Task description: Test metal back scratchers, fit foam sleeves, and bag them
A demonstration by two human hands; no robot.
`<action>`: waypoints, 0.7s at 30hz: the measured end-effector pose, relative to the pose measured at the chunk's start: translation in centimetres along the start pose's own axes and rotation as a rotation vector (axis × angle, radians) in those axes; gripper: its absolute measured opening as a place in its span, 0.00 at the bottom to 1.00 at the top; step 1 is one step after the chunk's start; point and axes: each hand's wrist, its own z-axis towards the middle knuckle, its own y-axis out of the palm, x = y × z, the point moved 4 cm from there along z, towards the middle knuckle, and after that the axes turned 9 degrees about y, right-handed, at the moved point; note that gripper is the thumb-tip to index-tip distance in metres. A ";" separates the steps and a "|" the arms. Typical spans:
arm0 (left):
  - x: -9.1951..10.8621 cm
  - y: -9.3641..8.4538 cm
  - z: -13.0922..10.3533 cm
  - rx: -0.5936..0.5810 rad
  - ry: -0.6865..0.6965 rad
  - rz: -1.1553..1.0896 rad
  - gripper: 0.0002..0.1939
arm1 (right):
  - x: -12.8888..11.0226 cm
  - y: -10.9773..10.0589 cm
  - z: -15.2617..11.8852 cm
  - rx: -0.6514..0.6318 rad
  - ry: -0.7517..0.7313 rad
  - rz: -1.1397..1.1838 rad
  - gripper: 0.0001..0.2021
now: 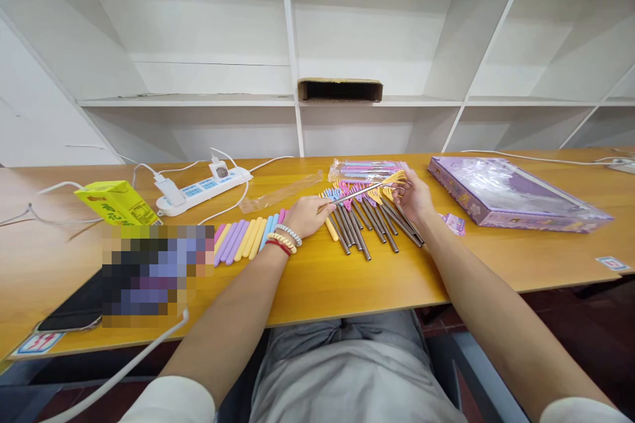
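Observation:
My left hand [308, 217] is closed on the metal rod end of a telescopic back scratcher [360, 192]. At the other end, my right hand [415, 197] grips it by its yellow claw-shaped head. The rod runs slantwise between both hands, just above a fanned row of similar metal rods [364, 254] with blue, pink and yellow claw heads. Beside my left wrist lies a row of purple, yellow, blue and pink handle tubes [241, 241]. One yellow tube [331, 231] rests near the rods.
Behind the rods lies a clear plastic pack [367, 168] of coloured tubes. A purple box [516, 195] stands at right, a small purple packet [454, 225] before it. At left are a power strip [203, 190] with cables, a yellow carton [116, 203] and a phone [74, 301].

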 end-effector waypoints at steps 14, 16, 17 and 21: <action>-1.2 0.2 0.2 -0.030 0.013 0.090 0.10 | 0.7 -0.4 0.7 0.090 -0.134 -0.308 0.08; -1.2 0.1 0.3 -0.027 0.002 0.091 0.10 | 0.6 -0.3 0.6 0.106 -0.150 -0.329 0.08; -1.2 0.0 0.2 -0.028 -0.005 0.094 0.10 | 0.7 -0.2 0.6 0.112 -0.158 -0.335 0.08; -0.9 -0.6 0.1 -0.048 -0.059 0.167 0.14 | 0.7 -0.5 0.8 0.167 -0.175 -0.348 0.08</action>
